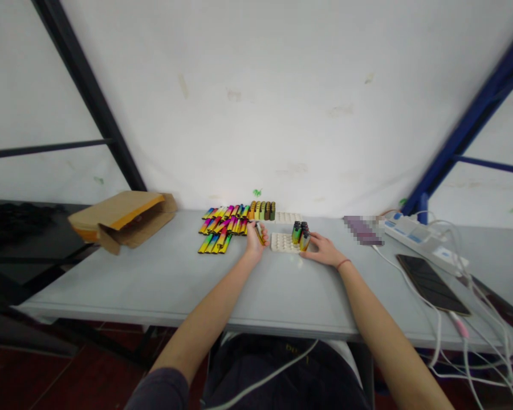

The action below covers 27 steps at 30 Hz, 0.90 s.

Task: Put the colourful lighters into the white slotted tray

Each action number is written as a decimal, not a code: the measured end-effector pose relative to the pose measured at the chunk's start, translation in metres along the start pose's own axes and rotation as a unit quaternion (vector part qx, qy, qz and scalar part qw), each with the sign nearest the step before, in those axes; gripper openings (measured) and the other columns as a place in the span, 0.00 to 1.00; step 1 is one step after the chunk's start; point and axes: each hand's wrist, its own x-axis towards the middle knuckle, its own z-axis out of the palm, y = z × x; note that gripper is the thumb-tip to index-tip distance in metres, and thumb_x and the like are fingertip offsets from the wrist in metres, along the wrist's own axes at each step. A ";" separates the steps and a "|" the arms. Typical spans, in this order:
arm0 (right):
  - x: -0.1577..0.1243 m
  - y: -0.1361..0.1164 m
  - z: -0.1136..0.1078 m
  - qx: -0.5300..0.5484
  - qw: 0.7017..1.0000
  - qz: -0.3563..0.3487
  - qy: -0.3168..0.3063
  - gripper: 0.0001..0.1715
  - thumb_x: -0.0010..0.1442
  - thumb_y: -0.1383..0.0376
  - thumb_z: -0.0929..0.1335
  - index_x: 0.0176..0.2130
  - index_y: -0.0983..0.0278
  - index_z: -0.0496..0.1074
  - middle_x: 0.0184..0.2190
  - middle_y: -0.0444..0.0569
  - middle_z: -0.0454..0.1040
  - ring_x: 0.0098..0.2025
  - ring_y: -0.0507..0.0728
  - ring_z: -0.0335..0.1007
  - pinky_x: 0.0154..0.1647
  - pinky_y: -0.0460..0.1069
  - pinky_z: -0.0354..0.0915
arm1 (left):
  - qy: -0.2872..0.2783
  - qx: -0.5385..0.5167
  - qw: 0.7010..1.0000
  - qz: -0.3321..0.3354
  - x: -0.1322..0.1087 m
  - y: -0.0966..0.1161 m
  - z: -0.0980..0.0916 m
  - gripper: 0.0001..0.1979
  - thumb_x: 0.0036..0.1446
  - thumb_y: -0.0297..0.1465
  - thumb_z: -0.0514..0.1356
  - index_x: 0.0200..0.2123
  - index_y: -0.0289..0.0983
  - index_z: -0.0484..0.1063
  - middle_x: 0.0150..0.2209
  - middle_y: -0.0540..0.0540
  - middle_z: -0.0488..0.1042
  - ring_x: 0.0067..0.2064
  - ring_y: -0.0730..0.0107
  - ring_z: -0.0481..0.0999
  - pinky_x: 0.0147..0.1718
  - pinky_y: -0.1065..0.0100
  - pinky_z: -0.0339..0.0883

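head view: left hand (255, 242) and right hand (322, 251) at a white moulded plastic tray (283, 242) on a grey folding table (162, 273)
the left hand pinches a slim rainbow-metallic lighter (260, 233), tilted, between fingers and thumb; the right hand lies spread, its fingertips (308, 251) just beside dark-topped iridescent lighters (300, 236) standing upright in the tray; rows of multicoloured lighters (218, 230) lie flat beyond the left hand
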 end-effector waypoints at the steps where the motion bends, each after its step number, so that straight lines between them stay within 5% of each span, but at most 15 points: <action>1: 0.000 0.000 0.000 0.000 1.000 0.000 0.001 0.39 0.57 0.43 0.70 0.59 0.63 0.72 0.65 0.60 0.66 0.66 0.70 0.63 0.67 0.63 0.59 | -0.002 0.000 1.000 -0.005 0.000 0.000 0.000 0.14 0.58 0.42 0.49 0.28 0.39 0.62 0.17 0.57 0.57 0.15 0.78 0.55 0.14 0.77 0.46; 10: 0.002 0.004 0.003 -0.004 1.000 -0.006 0.011 0.39 0.55 0.42 0.71 0.56 0.63 0.75 0.64 0.61 0.67 0.65 0.70 0.64 0.67 0.62 0.60 | 0.008 -0.017 1.000 -0.002 -0.001 0.002 0.001 0.10 0.58 0.37 0.50 0.27 0.39 0.60 0.17 0.58 0.53 0.15 0.78 0.52 0.13 0.77 0.45; 17: 0.002 0.003 0.003 -0.007 1.000 -0.014 0.011 0.40 0.56 0.42 0.70 0.58 0.64 0.73 0.64 0.62 0.67 0.64 0.71 0.65 0.66 0.64 0.60 | -0.001 0.112 0.991 0.078 0.003 -0.011 0.001 0.09 0.62 0.40 0.54 0.38 0.41 0.62 0.25 0.56 0.63 0.21 0.76 0.63 0.22 0.75 0.61; 19: 0.002 0.003 0.004 -0.003 1.000 -0.014 0.015 0.40 0.56 0.42 0.70 0.59 0.63 0.73 0.64 0.61 0.67 0.64 0.71 0.65 0.66 0.64 0.60 | -0.023 0.214 0.962 0.170 0.005 -0.015 0.000 0.09 0.62 0.39 0.57 0.39 0.41 0.65 0.31 0.52 0.69 0.30 0.73 0.70 0.30 0.71 0.67; 22: 0.002 0.003 0.004 0.003 1.000 -0.011 0.020 0.40 0.56 0.43 0.71 0.59 0.62 0.72 0.63 0.60 0.68 0.64 0.71 0.65 0.66 0.64 0.60 | -0.078 0.355 0.876 0.317 0.004 -0.022 -0.001 0.08 0.60 0.37 0.62 0.40 0.39 0.72 0.41 0.45 0.73 0.46 0.65 0.73 0.44 0.66 0.69; 24: 0.002 0.003 0.005 0.003 1.000 -0.011 0.021 0.40 0.56 0.44 0.71 0.60 0.62 0.71 0.63 0.60 0.68 0.64 0.70 0.65 0.66 0.64 0.60 | -0.130 0.412 0.833 0.345 0.004 -0.027 -0.001 0.10 0.59 0.37 0.62 0.42 0.39 0.76 0.44 0.43 0.74 0.48 0.63 0.72 0.45 0.65 0.70; 27: 0.001 0.003 0.005 0.002 1.000 -0.016 0.023 0.40 0.56 0.44 0.71 0.60 0.62 0.72 0.63 0.60 0.69 0.64 0.70 0.66 0.66 0.64 0.61 | -0.203 0.440 0.815 0.317 0.002 -0.034 -0.002 0.13 0.61 0.38 0.60 0.45 0.38 0.78 0.45 0.42 0.75 0.44 0.64 0.74 0.40 0.67 0.72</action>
